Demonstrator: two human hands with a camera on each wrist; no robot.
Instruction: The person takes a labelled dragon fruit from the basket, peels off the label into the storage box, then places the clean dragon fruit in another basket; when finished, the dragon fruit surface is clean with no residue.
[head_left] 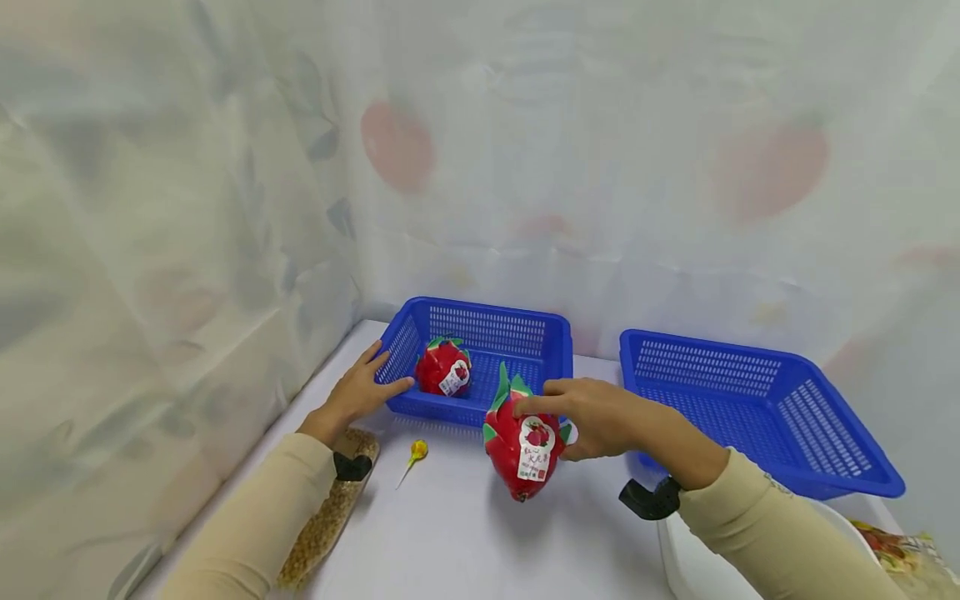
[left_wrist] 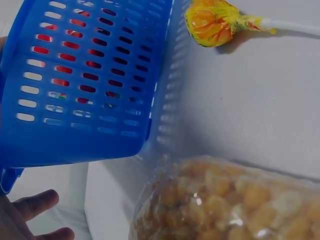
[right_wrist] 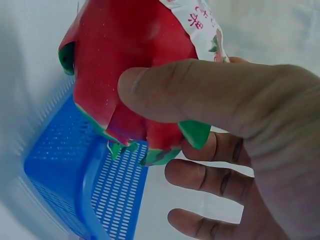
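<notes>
My right hand (head_left: 596, 417) grips a red dragon fruit (head_left: 506, 437) with green leaf tips and a white label, held above the table in front of the left blue basket (head_left: 558, 342). Its thumb (right_wrist: 170, 92) presses the fruit's side in the right wrist view, while several fingers spread below. Inside the left basket sits another labelled dragon fruit (head_left: 435, 367). My left hand (head_left: 356, 396) holds that basket's front left corner, thumb along the front rim and fingers hanging outside the left wall. The basket hides part of this hand in the left wrist view.
A yellow-wrapped lollipop (head_left: 419, 450) lies before the left basket. Under my left forearm is a clear bag of tan, rounded pieces (head_left: 322, 525). Another blue basket (head_left: 780, 417) stands at right, behind a white container (head_left: 693, 558) and a colourful packet (head_left: 911, 554). Printed curtains enclose the table.
</notes>
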